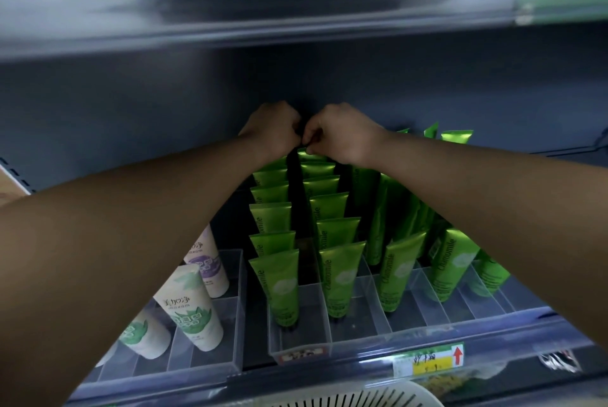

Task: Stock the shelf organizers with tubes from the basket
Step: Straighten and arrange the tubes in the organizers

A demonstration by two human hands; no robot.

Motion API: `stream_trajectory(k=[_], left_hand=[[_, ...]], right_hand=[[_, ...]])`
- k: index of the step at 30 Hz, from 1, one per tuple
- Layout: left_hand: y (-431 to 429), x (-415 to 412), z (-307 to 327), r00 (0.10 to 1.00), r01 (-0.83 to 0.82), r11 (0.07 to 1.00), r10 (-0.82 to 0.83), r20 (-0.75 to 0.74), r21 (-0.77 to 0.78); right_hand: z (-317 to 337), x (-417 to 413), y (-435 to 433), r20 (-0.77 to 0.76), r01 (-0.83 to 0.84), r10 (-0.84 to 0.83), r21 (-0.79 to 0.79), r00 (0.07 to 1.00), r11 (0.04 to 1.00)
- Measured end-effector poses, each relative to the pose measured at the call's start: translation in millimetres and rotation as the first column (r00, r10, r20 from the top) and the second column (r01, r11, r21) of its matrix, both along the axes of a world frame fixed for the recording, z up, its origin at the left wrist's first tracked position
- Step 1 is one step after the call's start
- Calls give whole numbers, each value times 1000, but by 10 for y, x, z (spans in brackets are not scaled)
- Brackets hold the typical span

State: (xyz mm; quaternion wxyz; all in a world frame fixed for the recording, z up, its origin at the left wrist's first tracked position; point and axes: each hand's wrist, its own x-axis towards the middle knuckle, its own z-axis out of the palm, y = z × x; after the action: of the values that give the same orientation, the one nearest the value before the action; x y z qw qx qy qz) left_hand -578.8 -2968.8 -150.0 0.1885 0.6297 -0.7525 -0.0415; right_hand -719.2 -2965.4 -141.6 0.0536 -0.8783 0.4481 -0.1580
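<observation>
Grey shelving [296, 77] closes over the clear organizer [297, 334], and both my hands reach to its back end. My right hand [342, 133] pinches the crimped top of the rearmost green tube [316, 156]. My left hand [273, 130] is curled against the right, and I cannot tell what it grips. I judge I'm seating this tube; next comes another from the basket [362, 398] below the organizer's front. Tubes stand cap-down, glossy green, in rows.

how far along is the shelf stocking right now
Done: green tubes fill several rows of the clear organizer. In hand: left hand and right hand meet, curled, over the back of the rows; whether they grip anything is hidden. Left: front slots stand empty; basket contents unseen.
</observation>
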Motion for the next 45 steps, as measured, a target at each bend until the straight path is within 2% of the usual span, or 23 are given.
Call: stream_trajectory(k=[7,17,23,39,45], left_hand=[[10,21,-36,1000,25,1000,-25,10,2],[39,12,-63,1000,9,999,-9,3,-33],[38,-19,-63,1000,-29,998,29,10,-47],[87,-96,57,999,-23,1000,23,39,8],[127,-303,176,999,-3,998,1,-44,-56]], right_hand=[[22,-87,69,5,-9,9,42,1000,999],[165,-320,96,172,85,-80,-24,982,996],[155,-425,103,215,115,-108,-22,971,993],[292,-792,87,186,180,-178,3,966,984],[274,-909,65,51,203,-204,16,978,979]])
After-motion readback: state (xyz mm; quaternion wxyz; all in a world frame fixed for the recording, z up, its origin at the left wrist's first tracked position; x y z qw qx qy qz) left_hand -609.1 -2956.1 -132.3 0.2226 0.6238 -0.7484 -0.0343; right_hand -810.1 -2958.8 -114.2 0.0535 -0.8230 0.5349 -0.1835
